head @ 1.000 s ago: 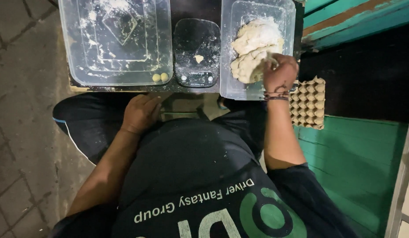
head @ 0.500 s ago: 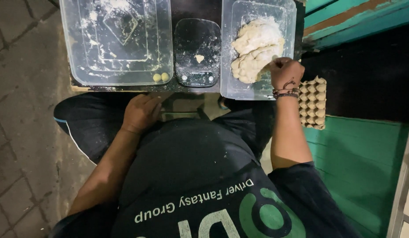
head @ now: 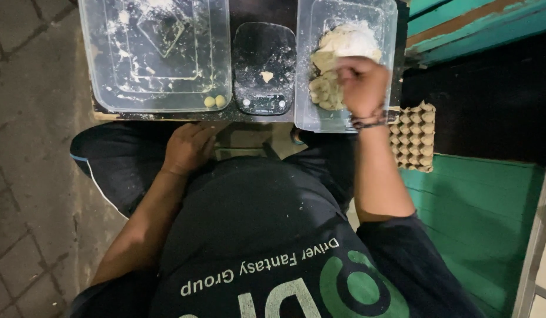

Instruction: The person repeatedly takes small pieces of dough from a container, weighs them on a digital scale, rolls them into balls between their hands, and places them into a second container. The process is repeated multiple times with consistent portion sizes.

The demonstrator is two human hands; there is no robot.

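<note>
A: Fingers?
B: Right hand (head: pixel 360 84) curled, fingertips pinching into the dough mass (head: pixel 342 50) lying in the right clear tray (head: pixel 313 121). Left hand (head: pixel 189 147) loosely spread, resting on the thigh.

A: Surroundings?
B: Dark scale (head: pixel 264 69) between trays; two small dough balls (head: pixel 214 101) in the left floured tray (head: pixel 96 88); egg carton (head: pixel 414 136) beside the wrist.

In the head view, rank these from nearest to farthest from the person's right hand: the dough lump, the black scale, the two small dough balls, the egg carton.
1. Dough lump: touching the right hand, inside the right-side tub.
2. Egg carton: just below and to the right.
3. Black scale: at centre; too close to the carton to rank firmly.
4. Two small dough balls: in the left tub's corner.
</note>
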